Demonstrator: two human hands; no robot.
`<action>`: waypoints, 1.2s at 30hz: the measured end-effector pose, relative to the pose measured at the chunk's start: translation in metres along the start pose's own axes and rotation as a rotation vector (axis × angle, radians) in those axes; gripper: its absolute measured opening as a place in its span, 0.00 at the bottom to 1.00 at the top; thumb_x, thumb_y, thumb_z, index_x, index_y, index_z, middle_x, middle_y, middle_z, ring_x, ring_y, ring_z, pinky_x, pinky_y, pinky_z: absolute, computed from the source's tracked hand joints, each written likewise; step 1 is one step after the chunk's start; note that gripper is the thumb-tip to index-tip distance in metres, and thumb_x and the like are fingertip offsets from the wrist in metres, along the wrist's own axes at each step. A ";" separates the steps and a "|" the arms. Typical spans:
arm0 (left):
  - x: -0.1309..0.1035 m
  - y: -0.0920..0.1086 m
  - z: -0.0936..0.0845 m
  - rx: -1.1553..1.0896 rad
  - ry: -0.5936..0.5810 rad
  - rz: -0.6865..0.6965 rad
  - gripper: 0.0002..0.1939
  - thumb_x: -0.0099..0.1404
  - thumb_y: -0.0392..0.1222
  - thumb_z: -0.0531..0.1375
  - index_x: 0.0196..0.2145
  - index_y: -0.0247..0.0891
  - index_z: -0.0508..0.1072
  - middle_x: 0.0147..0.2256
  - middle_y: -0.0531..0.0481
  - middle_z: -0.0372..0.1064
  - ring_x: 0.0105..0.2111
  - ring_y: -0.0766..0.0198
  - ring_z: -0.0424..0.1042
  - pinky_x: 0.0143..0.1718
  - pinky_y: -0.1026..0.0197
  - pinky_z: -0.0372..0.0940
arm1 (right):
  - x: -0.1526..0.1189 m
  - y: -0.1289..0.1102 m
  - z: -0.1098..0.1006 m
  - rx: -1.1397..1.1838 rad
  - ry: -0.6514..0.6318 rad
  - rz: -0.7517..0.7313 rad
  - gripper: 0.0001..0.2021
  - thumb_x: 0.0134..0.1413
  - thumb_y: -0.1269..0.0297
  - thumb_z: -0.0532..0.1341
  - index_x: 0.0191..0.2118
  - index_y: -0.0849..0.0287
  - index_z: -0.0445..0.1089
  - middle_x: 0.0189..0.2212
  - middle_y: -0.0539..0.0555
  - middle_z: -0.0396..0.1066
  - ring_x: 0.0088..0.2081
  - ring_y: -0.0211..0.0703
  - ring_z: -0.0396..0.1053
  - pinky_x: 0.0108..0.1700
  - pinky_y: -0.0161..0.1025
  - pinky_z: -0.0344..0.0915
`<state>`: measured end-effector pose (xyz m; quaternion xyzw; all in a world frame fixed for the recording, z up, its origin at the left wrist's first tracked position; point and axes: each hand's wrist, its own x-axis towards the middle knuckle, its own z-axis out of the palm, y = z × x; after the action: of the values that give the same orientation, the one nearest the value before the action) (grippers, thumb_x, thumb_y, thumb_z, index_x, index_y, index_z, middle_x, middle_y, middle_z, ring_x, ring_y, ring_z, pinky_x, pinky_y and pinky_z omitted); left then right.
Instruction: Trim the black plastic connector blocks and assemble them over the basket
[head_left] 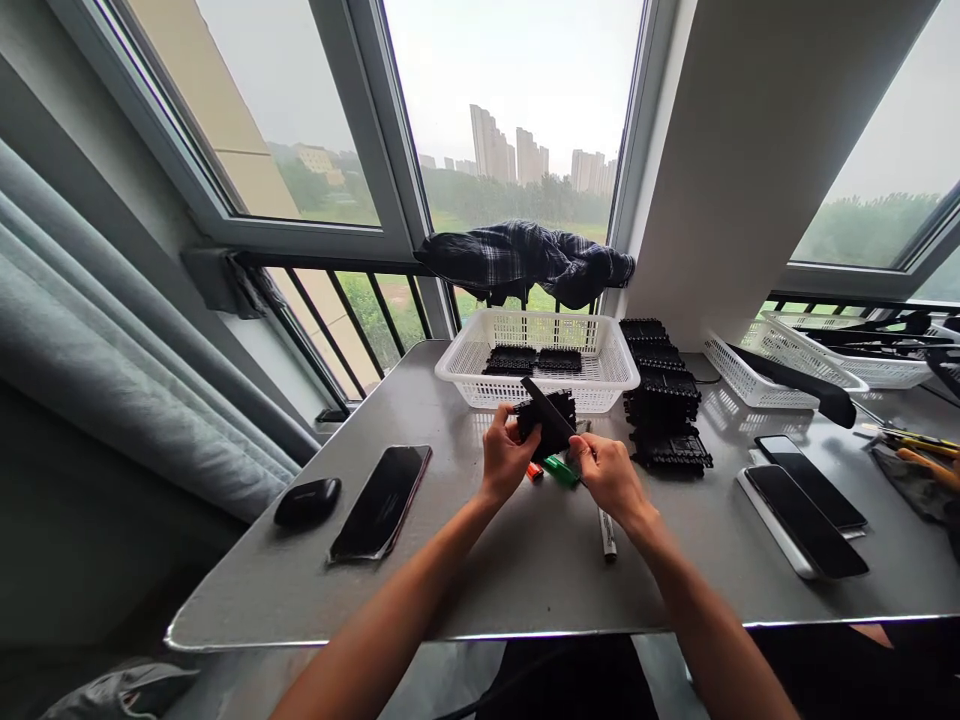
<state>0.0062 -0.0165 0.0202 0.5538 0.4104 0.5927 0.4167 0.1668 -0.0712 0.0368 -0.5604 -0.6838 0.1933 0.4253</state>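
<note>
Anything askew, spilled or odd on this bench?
Slightly: the stack of black parts right of the central white basket has uneven edges, and a long black piece pokes over the rim of the nearer right-hand basket. No spill or damage visible.

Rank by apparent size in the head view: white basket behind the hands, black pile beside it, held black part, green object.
1. White basket
2. Black pile
3. Held black part, partly covered
4. Green object

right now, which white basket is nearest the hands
The white basket straight beyond the left hand and right hand, with black pieces inside; the other white baskets stand farther right, past the black stack.
</note>
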 end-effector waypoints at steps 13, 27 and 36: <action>-0.003 -0.002 0.001 0.029 -0.023 0.019 0.18 0.53 0.44 0.66 0.33 0.41 0.59 0.20 0.60 0.67 0.20 0.68 0.69 0.21 0.69 0.62 | -0.001 -0.001 0.006 0.365 -0.273 0.122 0.26 0.61 0.44 0.51 0.23 0.60 0.68 0.15 0.47 0.58 0.18 0.34 0.54 0.21 0.32 0.49; 0.002 -0.004 -0.002 0.023 0.012 0.011 0.16 0.54 0.43 0.64 0.34 0.41 0.60 0.25 0.56 0.73 0.24 0.64 0.75 0.24 0.66 0.68 | 0.001 0.002 -0.005 -0.020 0.006 0.075 0.23 0.64 0.53 0.48 0.22 0.59 0.66 0.17 0.50 0.65 0.22 0.38 0.61 0.26 0.35 0.49; 0.005 -0.007 -0.005 0.055 0.045 0.011 0.16 0.54 0.43 0.64 0.35 0.40 0.61 0.26 0.53 0.75 0.25 0.61 0.76 0.24 0.65 0.69 | -0.001 0.004 -0.003 -0.149 0.085 0.085 0.22 0.65 0.55 0.47 0.24 0.58 0.67 0.20 0.53 0.69 0.24 0.41 0.64 0.28 0.36 0.51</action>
<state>0.0013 -0.0091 0.0146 0.5539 0.4328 0.5958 0.3885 0.1711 -0.0717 0.0351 -0.6267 -0.6532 0.1361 0.4025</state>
